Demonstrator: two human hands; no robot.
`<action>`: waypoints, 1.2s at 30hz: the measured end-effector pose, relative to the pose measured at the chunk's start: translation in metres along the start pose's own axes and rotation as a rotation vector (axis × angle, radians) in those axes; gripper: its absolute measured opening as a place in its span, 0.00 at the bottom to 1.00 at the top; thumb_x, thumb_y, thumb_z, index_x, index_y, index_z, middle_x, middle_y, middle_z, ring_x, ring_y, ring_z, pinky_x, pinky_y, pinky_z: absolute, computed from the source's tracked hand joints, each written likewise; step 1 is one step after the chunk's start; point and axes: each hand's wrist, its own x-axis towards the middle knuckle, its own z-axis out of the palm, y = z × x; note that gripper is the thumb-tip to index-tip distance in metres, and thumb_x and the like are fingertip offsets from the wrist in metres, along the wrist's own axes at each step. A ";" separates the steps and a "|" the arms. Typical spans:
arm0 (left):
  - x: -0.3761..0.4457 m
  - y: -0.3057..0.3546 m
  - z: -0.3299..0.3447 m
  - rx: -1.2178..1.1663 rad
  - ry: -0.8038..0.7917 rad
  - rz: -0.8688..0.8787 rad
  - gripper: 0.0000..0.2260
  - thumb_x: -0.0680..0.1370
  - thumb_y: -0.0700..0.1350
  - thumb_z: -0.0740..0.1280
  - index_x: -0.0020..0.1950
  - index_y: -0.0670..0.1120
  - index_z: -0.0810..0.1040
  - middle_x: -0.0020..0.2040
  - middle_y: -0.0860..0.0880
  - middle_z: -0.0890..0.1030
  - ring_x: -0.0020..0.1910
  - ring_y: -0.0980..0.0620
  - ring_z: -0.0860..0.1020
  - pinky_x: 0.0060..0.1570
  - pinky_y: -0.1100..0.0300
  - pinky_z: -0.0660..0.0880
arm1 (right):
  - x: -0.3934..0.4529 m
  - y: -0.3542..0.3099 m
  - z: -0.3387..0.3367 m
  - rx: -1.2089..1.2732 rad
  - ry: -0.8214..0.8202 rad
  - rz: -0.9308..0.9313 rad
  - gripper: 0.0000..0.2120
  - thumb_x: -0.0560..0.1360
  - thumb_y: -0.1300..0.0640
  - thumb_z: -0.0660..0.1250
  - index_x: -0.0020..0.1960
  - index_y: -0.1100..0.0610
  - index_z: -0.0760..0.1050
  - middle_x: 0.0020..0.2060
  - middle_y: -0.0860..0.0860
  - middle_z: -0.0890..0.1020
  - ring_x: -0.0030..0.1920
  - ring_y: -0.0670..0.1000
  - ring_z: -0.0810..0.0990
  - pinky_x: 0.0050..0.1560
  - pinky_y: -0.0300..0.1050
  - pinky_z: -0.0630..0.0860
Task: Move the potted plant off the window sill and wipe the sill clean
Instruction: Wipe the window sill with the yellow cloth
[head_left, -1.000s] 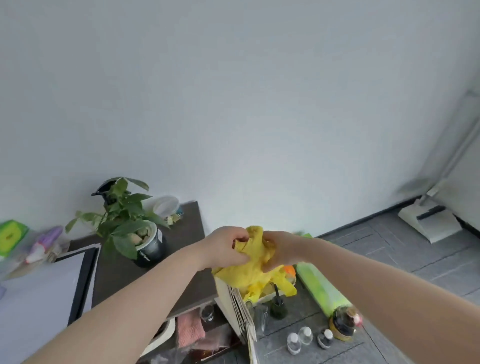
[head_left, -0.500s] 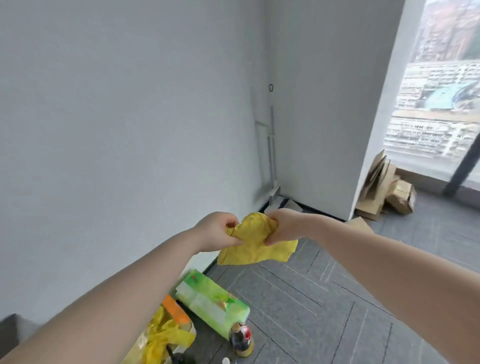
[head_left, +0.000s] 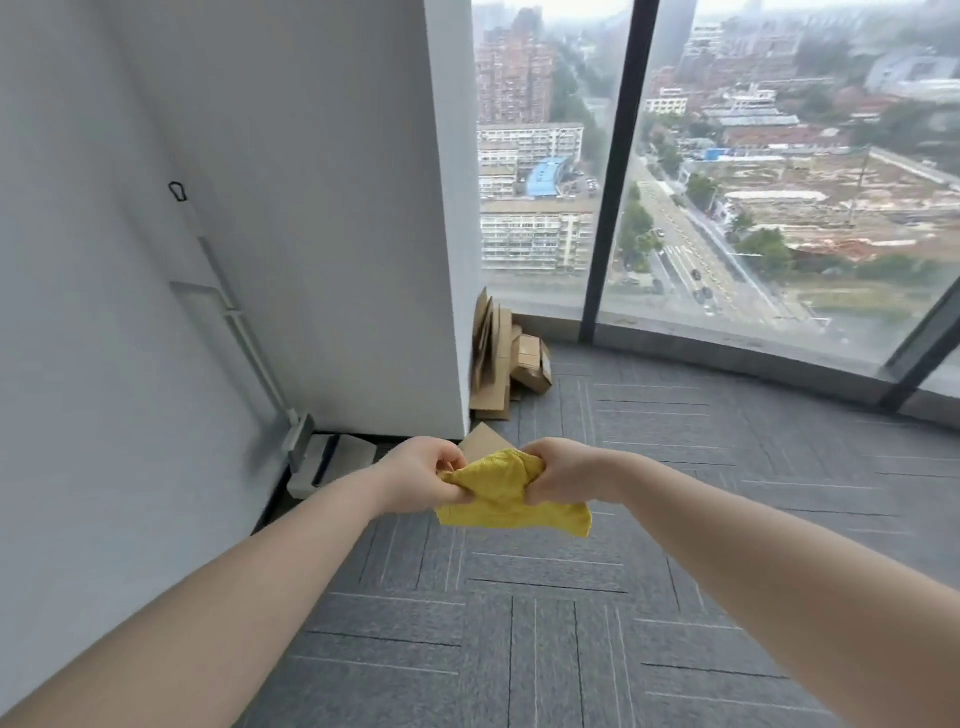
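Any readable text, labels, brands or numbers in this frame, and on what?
None can be read.
Cardboard boxes: a pale label shows, too blurred to read.
Buildings outside the window: no legible signs.
Yellow cloth, held by the left hand and right hand: no print visible.

Flattened cardboard boxes (head_left: 498, 358) against the white pillar (head_left: 374, 208), mop (head_left: 306, 457) on the wall.
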 end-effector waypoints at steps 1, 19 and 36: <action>0.024 0.010 0.000 -0.009 -0.034 0.031 0.07 0.70 0.46 0.74 0.45 0.47 0.81 0.37 0.53 0.77 0.35 0.58 0.74 0.37 0.66 0.72 | 0.005 0.011 -0.015 0.019 0.016 0.040 0.10 0.71 0.60 0.67 0.47 0.46 0.74 0.46 0.48 0.78 0.50 0.51 0.78 0.50 0.47 0.78; 0.416 0.188 0.045 0.348 -0.190 0.265 0.08 0.71 0.48 0.73 0.45 0.52 0.76 0.44 0.52 0.78 0.45 0.51 0.77 0.42 0.58 0.76 | 0.120 0.258 -0.261 0.214 0.175 0.277 0.06 0.74 0.54 0.69 0.49 0.54 0.79 0.47 0.51 0.82 0.49 0.53 0.80 0.49 0.45 0.76; 0.729 0.326 0.036 0.373 -0.226 0.285 0.08 0.72 0.50 0.71 0.48 0.51 0.77 0.42 0.53 0.77 0.43 0.52 0.75 0.41 0.60 0.72 | 0.254 0.418 -0.506 0.276 0.278 0.324 0.10 0.76 0.54 0.66 0.55 0.56 0.78 0.51 0.53 0.82 0.53 0.53 0.79 0.52 0.48 0.76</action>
